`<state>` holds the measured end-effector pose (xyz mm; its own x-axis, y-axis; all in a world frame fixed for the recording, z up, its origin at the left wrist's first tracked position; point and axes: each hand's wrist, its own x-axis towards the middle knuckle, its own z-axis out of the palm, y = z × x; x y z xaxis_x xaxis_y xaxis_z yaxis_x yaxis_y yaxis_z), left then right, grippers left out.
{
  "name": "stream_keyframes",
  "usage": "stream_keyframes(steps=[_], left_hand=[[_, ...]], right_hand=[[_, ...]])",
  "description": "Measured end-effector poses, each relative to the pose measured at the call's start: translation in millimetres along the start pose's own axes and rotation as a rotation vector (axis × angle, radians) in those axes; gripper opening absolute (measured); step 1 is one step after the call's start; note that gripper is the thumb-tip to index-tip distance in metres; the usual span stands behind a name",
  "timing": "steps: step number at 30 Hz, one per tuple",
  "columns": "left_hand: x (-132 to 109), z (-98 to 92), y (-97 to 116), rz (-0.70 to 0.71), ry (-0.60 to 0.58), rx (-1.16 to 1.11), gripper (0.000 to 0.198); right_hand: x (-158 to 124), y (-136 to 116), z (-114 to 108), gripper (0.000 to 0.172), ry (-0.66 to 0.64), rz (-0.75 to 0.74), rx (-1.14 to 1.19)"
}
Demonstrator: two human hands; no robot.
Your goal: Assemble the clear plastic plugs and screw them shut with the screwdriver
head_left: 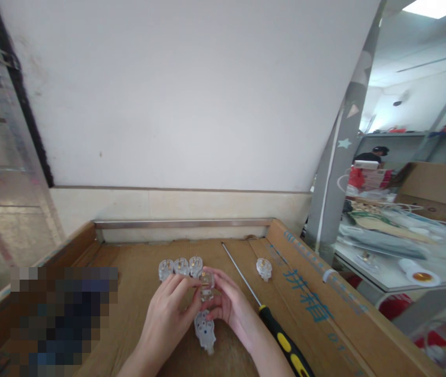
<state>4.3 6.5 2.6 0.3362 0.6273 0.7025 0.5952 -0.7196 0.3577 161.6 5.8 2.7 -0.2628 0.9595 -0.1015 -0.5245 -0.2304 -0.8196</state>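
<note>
With the fingers (186,283) of my left hand (170,306) and right hand (233,299) pinching the clear piece (207,281) short of the cardboard (136,269)'s far edge, I should squeeze lightly and evenly.

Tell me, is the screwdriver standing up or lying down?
Lying down. The screwdriver stretches lengthwise along the cardboard, to the right of the right hand, with nothing holding it up.

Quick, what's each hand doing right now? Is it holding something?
Left hand: closed, holding the clear plastic piece from its left side.
Right hand: closed, holding the same piece from its right.
</note>
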Motion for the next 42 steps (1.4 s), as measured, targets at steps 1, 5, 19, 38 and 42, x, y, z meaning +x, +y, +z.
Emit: stream_keyframes(steps=[1,5,19,38,42], left_hand=[[0.1,0.3,0.1,0.004,0.001,0.001,0.012],[1.0,-0.1,2.7,0.015,0.026,-0.006,0.01],[2.4,-5.1,9.9,0.001,0.036,0.009,0.005],[1.9,-3.3,5.9,0.041,0.038,0.073,0.008],[1.5,-3.4,6.1,0.039,0.031,0.08,0.008]], right_hand=[[0.2,0.1,-0.5,0.055,0.002,0.0,-0.001],[1.3,0.1,-0.6,0.055,0.023,-0.011,-0.007],[0.8,5.3,-0.7,0.052,0.079,-0.071,-0.142],[1.4,9.4,-2.1,0.048,0.068,-0.053,-0.22],[0.9,8.5,-1.2,0.048,0.074,-0.049,-0.227]])
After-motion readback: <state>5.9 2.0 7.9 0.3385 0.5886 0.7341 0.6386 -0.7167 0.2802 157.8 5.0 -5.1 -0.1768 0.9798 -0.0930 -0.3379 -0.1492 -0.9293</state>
